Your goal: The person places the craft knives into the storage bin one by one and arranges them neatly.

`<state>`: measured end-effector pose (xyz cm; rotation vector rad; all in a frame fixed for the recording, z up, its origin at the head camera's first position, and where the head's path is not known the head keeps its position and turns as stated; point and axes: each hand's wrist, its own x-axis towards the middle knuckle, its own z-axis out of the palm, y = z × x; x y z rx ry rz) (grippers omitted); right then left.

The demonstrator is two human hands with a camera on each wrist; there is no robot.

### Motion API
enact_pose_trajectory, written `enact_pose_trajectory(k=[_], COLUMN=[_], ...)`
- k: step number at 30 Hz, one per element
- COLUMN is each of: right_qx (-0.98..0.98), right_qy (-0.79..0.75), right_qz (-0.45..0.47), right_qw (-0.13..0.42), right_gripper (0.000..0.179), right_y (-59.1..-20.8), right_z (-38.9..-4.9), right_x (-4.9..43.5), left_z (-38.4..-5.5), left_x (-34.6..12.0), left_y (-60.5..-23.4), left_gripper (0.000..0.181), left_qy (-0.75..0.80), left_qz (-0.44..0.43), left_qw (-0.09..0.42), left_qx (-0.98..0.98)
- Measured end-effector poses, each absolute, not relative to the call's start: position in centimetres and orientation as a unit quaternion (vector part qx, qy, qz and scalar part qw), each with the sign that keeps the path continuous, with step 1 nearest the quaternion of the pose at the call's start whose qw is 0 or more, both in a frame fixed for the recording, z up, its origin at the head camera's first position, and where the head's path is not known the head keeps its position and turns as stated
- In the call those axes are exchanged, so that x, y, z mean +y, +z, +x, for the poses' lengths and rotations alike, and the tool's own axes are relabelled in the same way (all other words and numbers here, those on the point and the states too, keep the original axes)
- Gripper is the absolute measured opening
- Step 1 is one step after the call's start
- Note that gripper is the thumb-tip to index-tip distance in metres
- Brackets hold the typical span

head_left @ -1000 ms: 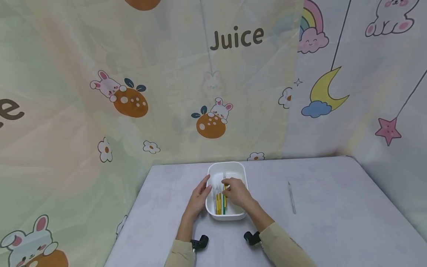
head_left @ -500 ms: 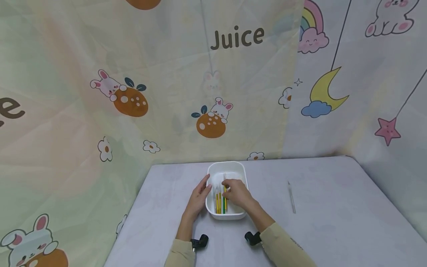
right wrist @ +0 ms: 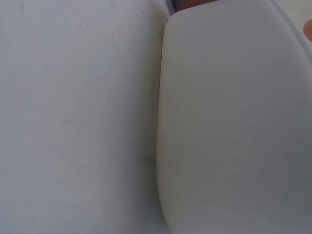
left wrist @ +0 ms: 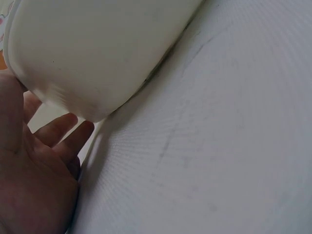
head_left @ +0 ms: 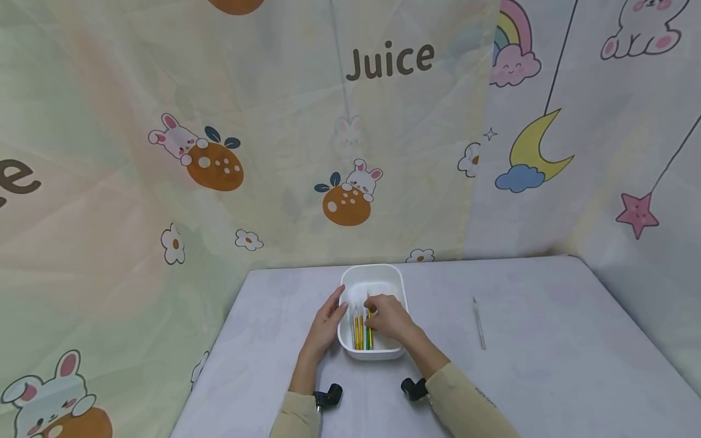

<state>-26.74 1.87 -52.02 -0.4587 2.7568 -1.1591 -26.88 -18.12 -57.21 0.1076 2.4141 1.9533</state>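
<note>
A white plastic box [head_left: 375,355] stands on the table with several slim pens [head_left: 358,333] side by side in it, gold and green with clear upper ends. My left hand [head_left: 325,325] holds the box's left wall. In the left wrist view its fingers [left wrist: 73,139] touch the outside of the box [left wrist: 97,53]. Reaching over the right rim, my right hand [head_left: 391,317] pinches a gold pen [head_left: 372,338] at the right end of the row. Its fingers partly cover that pen. The right wrist view shows only the box's outer wall [right wrist: 234,122] and the tabletop, with the fingers hidden.
One silvery, clear pen [head_left: 479,325] lies alone on the pale table [head_left: 547,353], right of the box. Printed cloth walls [head_left: 285,182] enclose the table at the back and sides. Black wrist cameras [head_left: 328,396] sit on both wrists.
My right hand has lowered the gold pen slightly toward the near end of the box, in line with the others. The left hand has stayed at the box wall.
</note>
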Motion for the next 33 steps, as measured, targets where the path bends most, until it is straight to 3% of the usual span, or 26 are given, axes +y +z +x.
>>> enact_pose_trajectory(k=[33], right_qx=[0.925], right_qy=[-0.329], right_qz=[-0.175], right_qw=[0.069], right_gripper=[0.036], right_y=[-51.99], right_z=[-26.34], right_x=[1.74], left_z=[-26.7], left_x=[-18.03], left_y=[-57.04], left_gripper=[0.048], left_qy=[0.627], left_qz=[0.032], left_qw=[0.017], left_qx=[0.778])
